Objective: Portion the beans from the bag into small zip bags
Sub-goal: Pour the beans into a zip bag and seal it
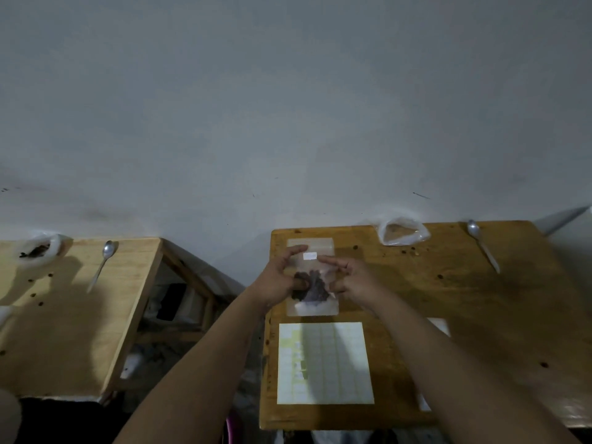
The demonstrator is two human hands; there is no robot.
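A small clear zip bag (312,304) with dark beans (312,288) inside lies flat on the right wooden table (480,315). A small white label (309,256) sits on the bag's upper part. My left hand (277,278) pinches the bag's left side, its forefinger near the label. My right hand (350,278) pinches the right side, forefinger pointing at the label. At the table's far edge stands a clear plastic bag of light brown beans (402,233).
A white label sheet (325,363) lies near the front of the right table. A metal spoon (482,243) rests at its back right. The left table (73,315) holds another spoon (102,264) and a bag of dark beans (37,249). Loose beans dot both tables.
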